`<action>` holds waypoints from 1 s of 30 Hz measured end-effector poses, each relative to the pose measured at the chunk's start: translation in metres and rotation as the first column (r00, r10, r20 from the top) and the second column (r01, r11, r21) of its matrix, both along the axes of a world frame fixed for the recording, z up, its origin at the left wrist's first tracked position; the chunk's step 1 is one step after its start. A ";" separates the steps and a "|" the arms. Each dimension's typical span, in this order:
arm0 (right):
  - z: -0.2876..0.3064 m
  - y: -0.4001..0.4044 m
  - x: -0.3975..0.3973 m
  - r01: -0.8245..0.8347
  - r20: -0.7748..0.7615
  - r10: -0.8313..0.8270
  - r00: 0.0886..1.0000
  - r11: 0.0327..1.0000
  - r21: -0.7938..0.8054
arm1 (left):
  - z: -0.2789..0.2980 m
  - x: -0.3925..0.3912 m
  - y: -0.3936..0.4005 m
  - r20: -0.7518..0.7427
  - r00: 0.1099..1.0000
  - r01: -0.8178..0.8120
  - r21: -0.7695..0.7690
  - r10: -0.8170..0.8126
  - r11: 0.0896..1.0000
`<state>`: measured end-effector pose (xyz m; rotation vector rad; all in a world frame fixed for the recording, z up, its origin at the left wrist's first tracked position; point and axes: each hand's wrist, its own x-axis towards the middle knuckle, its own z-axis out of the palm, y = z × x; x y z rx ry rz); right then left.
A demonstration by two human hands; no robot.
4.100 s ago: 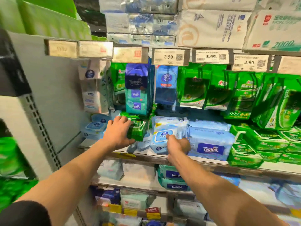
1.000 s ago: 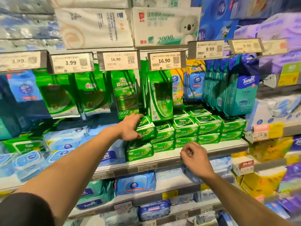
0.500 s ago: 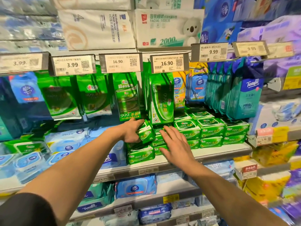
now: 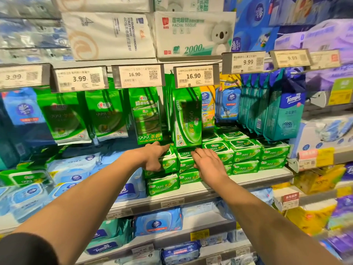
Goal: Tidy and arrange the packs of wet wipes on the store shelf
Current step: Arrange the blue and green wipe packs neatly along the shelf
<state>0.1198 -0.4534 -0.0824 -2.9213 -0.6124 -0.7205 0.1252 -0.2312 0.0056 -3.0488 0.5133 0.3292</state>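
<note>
So the green wet wipes packs (image 4: 244, 153) sit mid-frame on the shelf (image 4: 254, 177), stacked in rows running off to the right. The left hand (image 4: 152, 157) is curled round the tilted top pack (image 4: 169, 159) at the left end of the stack, thumb under, fingers over. The right hand (image 4: 208, 163) lies flat and open on the next pack (image 4: 186, 153), holding nothing. Both are already on the job, left one nearer the crooked pack. Its long side runs roughly left-right, so I reckon it just needs squaring against its neighbour just to the right.
</note>
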 end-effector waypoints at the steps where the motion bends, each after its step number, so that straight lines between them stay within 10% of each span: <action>1: 0.000 0.000 0.000 0.000 0.001 0.000 1.000 1.000 0.000 | -0.001 0.000 -0.002 0.005 1.000 0.006 0.041 -0.006 0.999; 30: -0.013 0.020 0.001 -0.009 -0.007 0.009 1.000 1.000 -0.021 | -0.052 -0.020 -0.023 0.312 0.950 -0.009 0.048 -0.006 0.999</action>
